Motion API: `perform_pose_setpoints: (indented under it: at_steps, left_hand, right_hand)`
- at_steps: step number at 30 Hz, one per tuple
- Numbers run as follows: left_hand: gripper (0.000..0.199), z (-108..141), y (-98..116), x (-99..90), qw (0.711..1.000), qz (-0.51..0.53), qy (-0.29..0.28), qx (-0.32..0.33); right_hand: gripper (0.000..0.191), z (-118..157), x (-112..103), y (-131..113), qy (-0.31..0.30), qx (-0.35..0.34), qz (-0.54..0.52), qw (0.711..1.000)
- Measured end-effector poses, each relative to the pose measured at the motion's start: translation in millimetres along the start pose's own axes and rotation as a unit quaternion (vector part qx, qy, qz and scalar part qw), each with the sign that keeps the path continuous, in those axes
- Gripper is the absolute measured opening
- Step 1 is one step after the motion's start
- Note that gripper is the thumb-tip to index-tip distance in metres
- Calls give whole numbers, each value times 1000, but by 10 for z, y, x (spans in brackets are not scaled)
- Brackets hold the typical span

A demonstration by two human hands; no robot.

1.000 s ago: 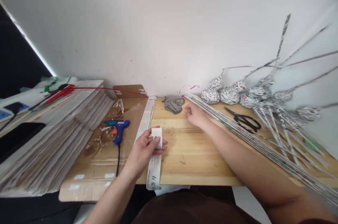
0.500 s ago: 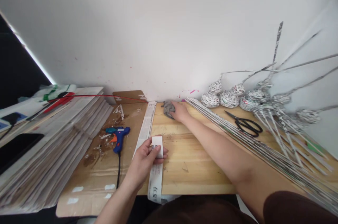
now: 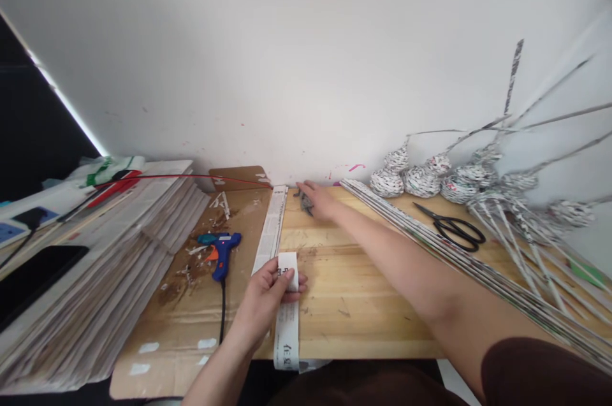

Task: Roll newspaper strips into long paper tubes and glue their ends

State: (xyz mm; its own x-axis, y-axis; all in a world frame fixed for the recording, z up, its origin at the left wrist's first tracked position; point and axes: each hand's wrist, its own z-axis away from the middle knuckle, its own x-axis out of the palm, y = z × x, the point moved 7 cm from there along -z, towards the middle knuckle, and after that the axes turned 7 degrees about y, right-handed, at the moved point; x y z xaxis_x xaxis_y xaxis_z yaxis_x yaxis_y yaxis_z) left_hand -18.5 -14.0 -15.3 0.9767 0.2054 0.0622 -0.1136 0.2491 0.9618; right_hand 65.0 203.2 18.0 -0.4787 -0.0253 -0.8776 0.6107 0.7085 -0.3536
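Observation:
Between the thumb and fingers of my left hand is a newspaper strip, whose lower end hangs over the table's front edge. My right hand reaches to the back of the table by the wall, its fingers over a crumpled grey cloth and partly covering it. Beyond my left hand lies a stack of flat newspaper strips, along the edge of a cardboard sheet.
A blue glue gun rests on the cardboard among scraps. Folded newspapers with a phone stand at left. To the right are rolled paper sticks, black scissors and several woven paper gourds.
My right hand has settled further over the grey cloth, hiding more of it. The whole view has shifted slightly; my left hand keeps its hold on the newspaper strip.

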Motion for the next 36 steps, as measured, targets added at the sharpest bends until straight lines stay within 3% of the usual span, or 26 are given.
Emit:
perform_pose_setpoints:
  at_steps: [4,10,15,17,18,19,20,21,23,25,27,29,36]
  left_hand:
    - [36,3,13,4,1000,-1,5,-5]
    - [36,9,95,37,1000,-7,2,15]
    - [38,-8,189,138,1000,4,-12,19]
    - [43,-16,252,156,1000,10,-7,26]
    - [46,-19,280,158,1000,12,-3,28]
    - [51,-20,304,157,999,16,1,29]
    - [55,-20,324,155,999,20,5,30]
    - [59,-19,339,153,999,22,9,31]
    - [64,-18,358,153,999,20,15,37]
    - [65,-18,362,164,999,11,18,45]
    - [65,-21,356,177,998,0,22,51]
    - [64,-25,348,187,998,-12,29,57]
    - [62,-40,324,227,994,-62,44,79]
  right_hand:
    - [60,-119,-48,170,-18,56,23,998]
    - [34,129,-99,228,49,98,58,992]
    - [54,370,-266,231,88,124,41,987]
    - [67,500,-388,126,118,126,26,985]
    - [60,577,-469,20,152,104,-11,983]
    - [42,655,-490,-93,147,82,-69,983]
    - [28,734,-445,-191,101,81,-142,981]
    - [30,822,-358,-270,35,103,-223,969]
    - [41,1012,-159,-452,-104,150,-389,903]
    - [41,1141,-74,-606,-171,162,-506,830]
    - [35,1192,-65,-682,-189,150,-567,787]
    - [31,1210,-65,-701,-198,140,-592,769]
    - [31,1201,-39,-674,-167,142,-601,769]
